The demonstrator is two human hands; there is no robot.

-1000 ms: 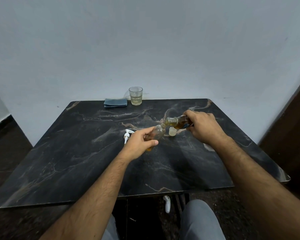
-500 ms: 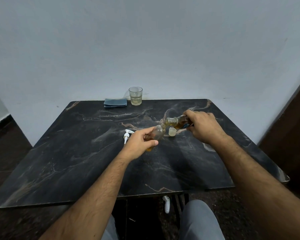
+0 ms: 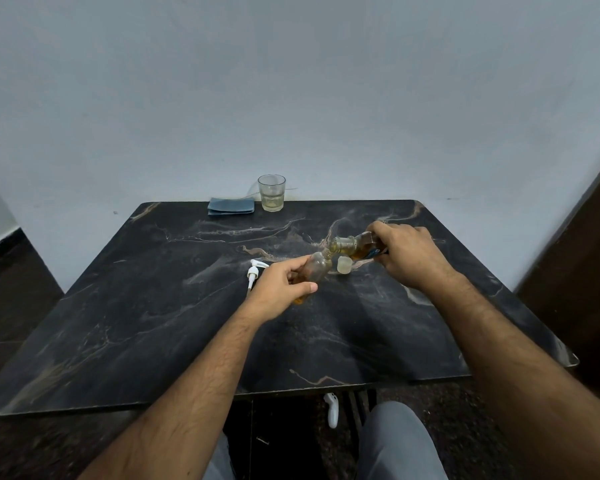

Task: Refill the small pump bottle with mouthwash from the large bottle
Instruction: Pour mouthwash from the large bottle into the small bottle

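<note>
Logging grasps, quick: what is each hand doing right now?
Left hand: closed, holding the small bottle, tilted.
Right hand: closed, holding the large bottle, tipped to the small bottle's mouth.

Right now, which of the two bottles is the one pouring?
The large bottle in the right hand: it is tipped, mouth down onto the small bottle, which the left hand holds tilted to receive.
</note>
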